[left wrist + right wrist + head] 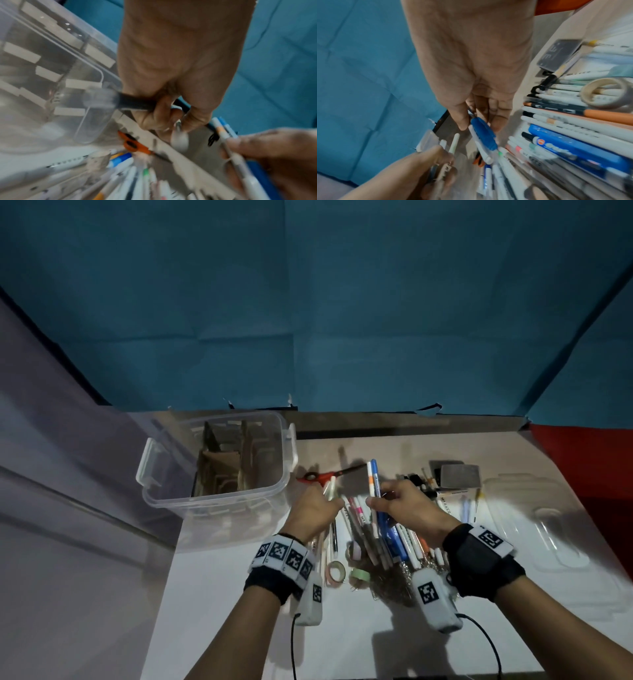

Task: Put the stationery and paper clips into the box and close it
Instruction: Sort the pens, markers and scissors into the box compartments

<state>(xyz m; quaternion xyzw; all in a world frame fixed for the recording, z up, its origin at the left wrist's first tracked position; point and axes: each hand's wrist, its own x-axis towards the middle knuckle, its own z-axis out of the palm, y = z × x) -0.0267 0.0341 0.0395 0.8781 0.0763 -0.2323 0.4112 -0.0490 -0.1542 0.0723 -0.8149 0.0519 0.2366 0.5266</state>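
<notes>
A clear plastic box [154, 474] with cardboard dividers stands open at the left. My left hand [327, 499] hovers just right of it and grips a few white pens [330, 487]; the same hand [176, 121] is curled round a blurred white pen [179, 139]. My right hand [378, 503] pinches a blue pen and a white orange-banded pen [373, 477], held upright; the blue pen [484, 135] sits between its fingers [498, 120]. Below both hands lies a heap of pens and markers [380, 537]. Paper clips [394, 589] are piled near my right wrist.
Orange-handled scissors [322, 477] lie beside the box. Two tape rolls [336, 571] sit by my left wrist. A small grey case [459, 475] and black binder clips [416, 479] lie further back. The clear lid [548, 525] rests at the right.
</notes>
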